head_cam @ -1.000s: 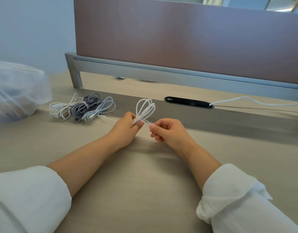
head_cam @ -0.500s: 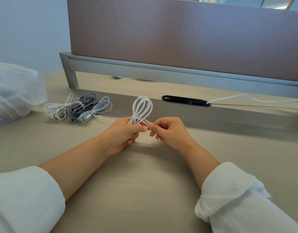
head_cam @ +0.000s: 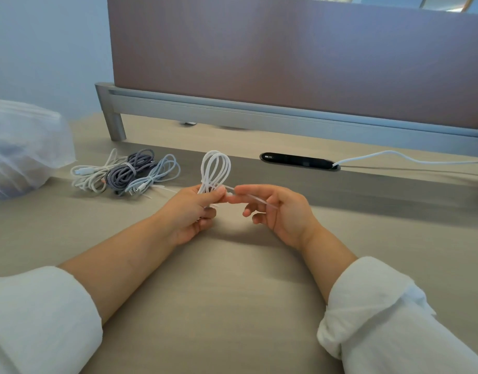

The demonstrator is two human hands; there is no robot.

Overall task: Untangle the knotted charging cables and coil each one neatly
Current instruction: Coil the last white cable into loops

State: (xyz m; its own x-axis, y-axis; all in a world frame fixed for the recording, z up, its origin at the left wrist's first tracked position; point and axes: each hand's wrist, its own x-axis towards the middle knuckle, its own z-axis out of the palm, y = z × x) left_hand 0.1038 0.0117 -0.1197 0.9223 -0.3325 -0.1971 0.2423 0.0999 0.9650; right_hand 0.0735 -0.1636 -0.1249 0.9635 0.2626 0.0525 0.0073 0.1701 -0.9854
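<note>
My left hand (head_cam: 194, 211) pinches a coiled white cable (head_cam: 215, 168) near its lower end, and the loops stand upright above my fingers. My right hand (head_cam: 275, 211) holds a thin pale tie strip (head_cam: 255, 198) that runs from the coil across its palm. To the left, three bundled cables lie side by side on the desk: a white cable (head_cam: 93, 176), a dark grey braided cable (head_cam: 129, 170) and a light blue cable (head_cam: 158, 175).
A translucent plastic bag (head_cam: 21, 147) sits at the far left. A black cable port (head_cam: 297, 160) lies in the desk behind my hands, with a white cord (head_cam: 394, 156) running right from it. A brown partition panel (head_cam: 286, 55) on a metal frame closes off the back.
My right hand has turned palm up and opened its lower fingers, drawing the tie strip out to the right. The coil stays upright in my left hand.
</note>
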